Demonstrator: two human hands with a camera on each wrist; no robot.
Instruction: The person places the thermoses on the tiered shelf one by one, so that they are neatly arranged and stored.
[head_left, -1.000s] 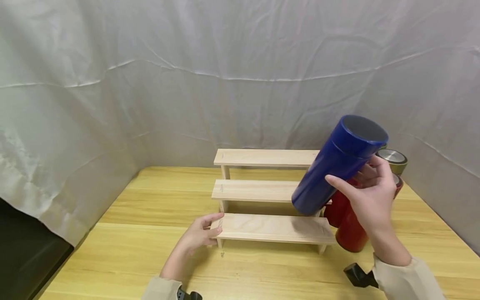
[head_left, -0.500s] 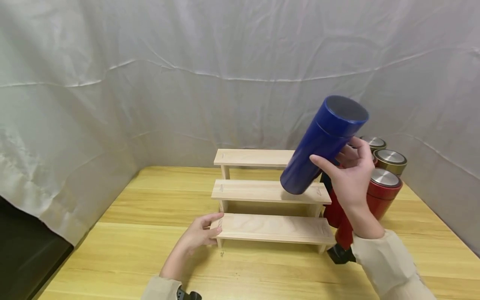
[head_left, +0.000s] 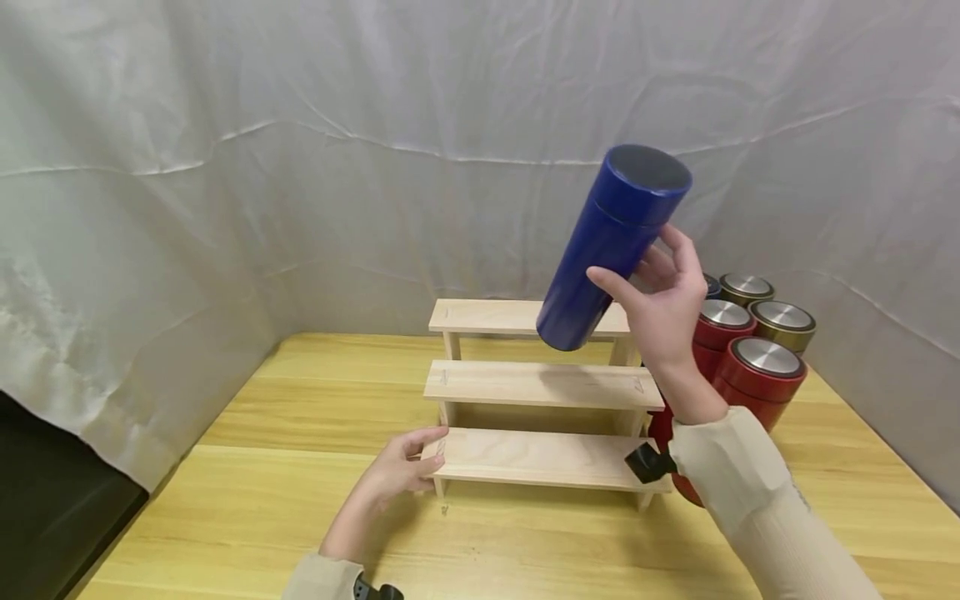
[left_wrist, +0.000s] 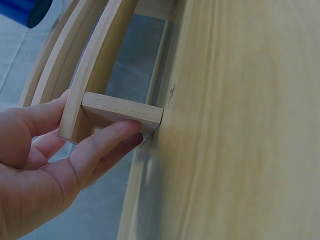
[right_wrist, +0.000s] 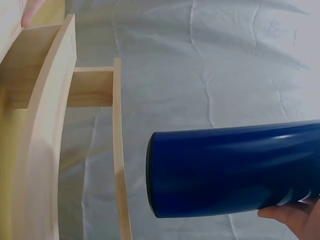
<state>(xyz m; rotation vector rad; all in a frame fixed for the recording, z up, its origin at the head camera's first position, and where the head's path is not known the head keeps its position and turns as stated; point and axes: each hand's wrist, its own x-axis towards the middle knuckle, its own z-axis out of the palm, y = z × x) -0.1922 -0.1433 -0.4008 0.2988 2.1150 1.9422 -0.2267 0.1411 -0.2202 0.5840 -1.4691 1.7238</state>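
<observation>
Grey-white cloth [head_left: 360,217]: creased hanging along the back edge of the desk and round both sides.
Desk [head_left: 300,417]: yellow wood-grain top beneath everything handled.
Stand [head_left: 540,457]: three stepped boards of pale wood, right of the desk's middle, its tallest tier toward the back edge.
Flask group: five capped flasks standing close together toward the desk's right edge, beside the stand's right end; one red flask [head_left: 759,382] nearest, another red flask [head_left: 722,327] behind it, two gold-olive flasks [head_left: 787,327] further right and back, a dark blue lid [head_left: 711,286] at the rear, its body hidden. Contents cannot be seen.
Blue flask [head_left: 600,250]: in the air above the stand, over the back half of the desk, tilted with its dark-topped lid up and leaning right; base apart from the boards, a shadow on the middle one. Lid on, contents hidden.
Right hand [head_left: 666,312]: spread only as wide as the blue flask, which it grips below the lid seam, thumb on the near side, fingers round the far side.
Left hand [head_left: 401,468]: thumb and fingers pinch the left end of the stand's lowest board, one fingertip against the leg.
Wrist cameras [head_left: 651,462]: black, one strapped at each cuff.
Board-end marks [head_left: 639,385]: faint scribbles, too small to read.
</observation>
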